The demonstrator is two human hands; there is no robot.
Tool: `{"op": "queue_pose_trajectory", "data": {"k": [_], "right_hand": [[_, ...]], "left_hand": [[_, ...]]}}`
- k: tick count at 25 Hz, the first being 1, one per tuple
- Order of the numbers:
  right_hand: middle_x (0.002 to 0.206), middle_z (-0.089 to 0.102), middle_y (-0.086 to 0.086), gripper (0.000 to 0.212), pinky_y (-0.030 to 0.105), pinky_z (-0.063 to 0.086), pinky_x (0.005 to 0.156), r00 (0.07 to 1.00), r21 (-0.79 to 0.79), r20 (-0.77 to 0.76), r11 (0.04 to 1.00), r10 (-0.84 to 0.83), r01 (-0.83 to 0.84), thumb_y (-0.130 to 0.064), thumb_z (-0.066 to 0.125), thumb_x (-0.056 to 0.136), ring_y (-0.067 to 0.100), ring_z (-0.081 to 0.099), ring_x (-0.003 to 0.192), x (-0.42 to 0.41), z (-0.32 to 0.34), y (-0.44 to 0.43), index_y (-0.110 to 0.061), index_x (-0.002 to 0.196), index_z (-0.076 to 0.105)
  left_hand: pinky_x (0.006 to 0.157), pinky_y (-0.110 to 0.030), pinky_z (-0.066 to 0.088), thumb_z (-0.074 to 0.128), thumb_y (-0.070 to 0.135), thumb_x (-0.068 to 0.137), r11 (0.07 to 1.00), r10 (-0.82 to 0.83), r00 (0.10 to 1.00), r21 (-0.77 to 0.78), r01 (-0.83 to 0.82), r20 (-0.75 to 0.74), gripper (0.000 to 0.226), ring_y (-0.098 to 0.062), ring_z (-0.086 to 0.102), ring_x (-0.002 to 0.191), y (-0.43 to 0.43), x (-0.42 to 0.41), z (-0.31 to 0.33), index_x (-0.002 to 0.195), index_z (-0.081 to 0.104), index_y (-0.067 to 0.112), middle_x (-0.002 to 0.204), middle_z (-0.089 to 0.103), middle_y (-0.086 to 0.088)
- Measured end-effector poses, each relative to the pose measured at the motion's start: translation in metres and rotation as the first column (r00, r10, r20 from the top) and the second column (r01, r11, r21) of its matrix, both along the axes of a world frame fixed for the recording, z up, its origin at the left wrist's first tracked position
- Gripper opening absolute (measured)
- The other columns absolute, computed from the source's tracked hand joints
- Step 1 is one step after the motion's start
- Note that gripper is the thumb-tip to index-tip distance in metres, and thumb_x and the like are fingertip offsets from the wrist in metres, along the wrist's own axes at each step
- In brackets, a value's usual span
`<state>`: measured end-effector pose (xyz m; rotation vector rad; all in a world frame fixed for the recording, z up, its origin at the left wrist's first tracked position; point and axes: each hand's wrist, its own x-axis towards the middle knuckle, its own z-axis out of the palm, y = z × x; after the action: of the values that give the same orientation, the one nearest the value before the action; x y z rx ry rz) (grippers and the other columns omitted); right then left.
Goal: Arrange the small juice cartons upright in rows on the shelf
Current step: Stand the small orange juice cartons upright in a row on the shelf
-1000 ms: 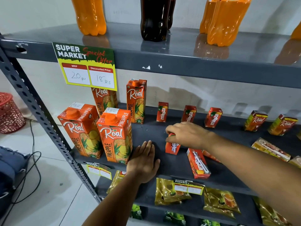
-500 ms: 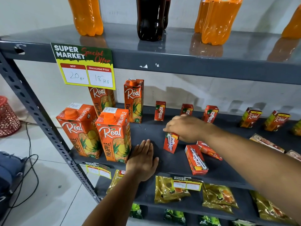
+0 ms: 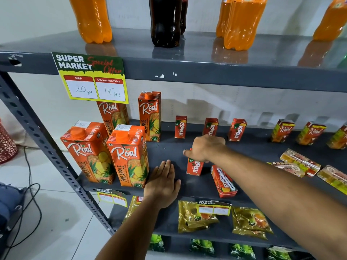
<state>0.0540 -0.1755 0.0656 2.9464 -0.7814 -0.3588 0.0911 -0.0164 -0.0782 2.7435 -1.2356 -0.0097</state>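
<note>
Maaza carton (image 3: 195, 166) under right hand (image 3: 205, 148)

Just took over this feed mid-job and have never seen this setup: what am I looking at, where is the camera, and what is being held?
One head-worn camera looks down at a person's bare hands. The left hand lies flat on the dark grey metal shelf. The right hand holds a small red Maaza carton upright by its top. Three like it stand at the back; another lies flat beside the held one. Tall orange pineapple cartons stand on the left.
</note>
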Motion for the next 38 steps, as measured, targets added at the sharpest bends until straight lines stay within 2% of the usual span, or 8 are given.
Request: {"op": "queue_pose_trajectory", "data": {"k": [3, 7, 9, 16, 22, 30, 33, 38], "right_hand": [[0.082, 0.066, 0.005, 0.072, 0.038, 0.050, 0.077, 1.000, 0.025, -0.009, 1.000, -0.010, 0.011, -0.083, 0.032, 0.078, 0.025, 0.063, 0.082, -0.003, -0.002, 0.001, -0.016, 0.074, 0.058], [0.121, 0.062, 0.008, 0.088, 0.041, 0.050, 0.084, 0.980, 0.177, 0.200, 0.984, -0.010, -0.026, -0.085, 0.027, 0.076, 0.028, 0.060, 0.106, -0.031, 0.026, -0.026, -0.016, 0.124, 0.055], [0.130, 0.060, 0.006, 0.080, 0.043, 0.049, 0.091, 0.955, 0.313, 0.280, 0.950, -0.100, 0.008, -0.080, 0.040, 0.077, 0.026, 0.058, 0.113, -0.062, 0.030, -0.047, -0.019, 0.128, 0.051], [0.091, 0.066, -0.011, 0.076, 0.036, 0.055, 0.072, 0.848, 0.486, 0.330, 0.845, -0.413, 0.223, -0.091, 0.050, 0.051, 0.013, 0.063, 0.086, -0.154, -0.089, -0.025, -0.027, 0.089, 0.063], [0.095, 0.069, -0.008, 0.052, 0.034, 0.056, 0.068, 0.802, 0.401, 0.428, 0.883, -0.417, 0.244, -0.068, 0.064, 0.067, 0.018, 0.067, 0.086, -0.148, -0.099, -0.019, -0.027, 0.099, 0.063], [0.142, 0.039, -0.007, 0.057, 0.037, 0.048, 0.087, 0.962, 0.044, 0.235, 0.987, 0.139, -0.153, -0.007, 0.060, 0.084, 0.022, 0.045, 0.124, -0.117, -0.024, -0.069, -0.030, 0.135, 0.046], [0.145, 0.043, -0.003, 0.040, 0.038, 0.043, 0.097, 0.927, 0.063, 0.098, 0.928, 0.361, -0.368, -0.019, 0.043, 0.095, 0.020, 0.038, 0.131, -0.105, -0.006, -0.073, -0.029, 0.134, 0.047], [0.147, 0.046, -0.012, 0.056, 0.036, 0.029, 0.108, 0.978, 0.283, 0.120, 0.938, 0.171, -0.199, -0.069, 0.024, 0.087, 0.016, 0.040, 0.134, -0.098, 0.005, -0.084, -0.047, 0.133, 0.046]], "left_hand": [[0.116, -0.031, -0.006, 0.015, 0.050, 0.098, 1.000, 0.000, 1.000, 0.001, 0.000, -0.003, 0.069, -0.017, -0.008, 0.147, 0.000, 0.000, 0.001, 0.151, 0.002, 0.009, 0.162, -0.003, -0.005], [0.115, -0.031, -0.006, 0.014, 0.051, 0.098, 1.000, -0.002, 1.000, 0.000, 0.002, 0.009, 0.069, -0.018, -0.007, 0.147, 0.001, 0.000, -0.001, 0.151, 0.003, 0.008, 0.162, -0.002, -0.006], [0.115, -0.031, -0.007, 0.013, 0.051, 0.097, 1.000, 0.001, 1.000, -0.003, -0.001, 0.016, 0.070, -0.018, -0.007, 0.147, 0.001, 0.000, -0.003, 0.151, 0.003, 0.008, 0.162, -0.002, -0.006], [0.113, -0.030, -0.008, 0.001, 0.055, 0.090, 1.000, 0.003, 1.000, 0.017, -0.003, 0.031, 0.078, -0.017, -0.005, 0.147, -0.002, 0.002, -0.005, 0.151, 0.005, 0.008, 0.162, 0.000, -0.005], [0.115, -0.032, -0.006, 0.002, 0.055, 0.090, 0.999, 0.014, 1.000, 0.043, -0.015, 0.027, 0.076, -0.017, -0.007, 0.147, -0.002, 0.001, -0.003, 0.151, 0.002, 0.009, 0.162, -0.003, -0.004], [0.116, -0.032, -0.005, 0.014, 0.052, 0.098, 0.999, 0.017, 1.000, 0.044, -0.018, 0.003, 0.070, -0.017, -0.009, 0.147, -0.002, 0.000, -0.003, 0.151, 0.001, 0.009, 0.162, -0.005, -0.005], [0.116, -0.032, -0.005, 0.015, 0.051, 0.098, 0.999, 0.010, 1.000, 0.031, -0.010, 0.004, 0.069, -0.017, -0.008, 0.147, -0.001, -0.001, -0.001, 0.151, 0.003, 0.009, 0.162, -0.003, -0.005], [0.115, -0.032, -0.004, 0.009, 0.054, 0.094, 1.000, 0.006, 1.000, 0.030, -0.007, 0.012, 0.073, -0.018, -0.006, 0.147, 0.000, -0.002, 0.000, 0.151, 0.004, 0.010, 0.162, -0.001, -0.005]]}}
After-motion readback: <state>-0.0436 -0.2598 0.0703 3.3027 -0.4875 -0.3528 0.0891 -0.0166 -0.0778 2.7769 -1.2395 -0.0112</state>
